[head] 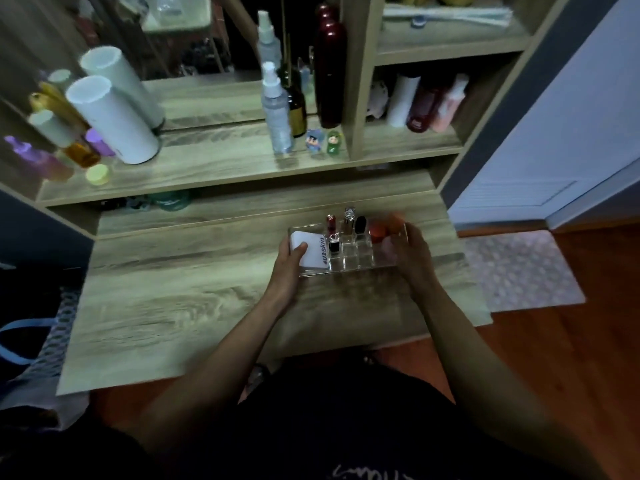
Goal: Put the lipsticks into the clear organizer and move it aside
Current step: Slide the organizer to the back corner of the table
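The clear organizer [356, 259] sits on the wooden desk [194, 299], toward its right side. Several lipsticks stand upright in its slots: a red one [331, 223], a clear-capped one [349, 220], a black one [360, 226] and a short dark one [334, 243]. A white box labelled "4U2skin" [313, 252] lies in its left part, and orange round jars [378, 231] in its right part. My left hand [289, 268] grips the organizer's left end, thumb on the white box. My right hand [414, 252] holds its right end.
A shelf [214, 168] behind the desk carries white cylinders [114, 119], spray bottles [275, 109], a dark red bottle [329, 67] and two small figurines [323, 142]. Right-hand cubbies hold more bottles [426, 102]. A rug [523, 268] lies on the floor to the right.
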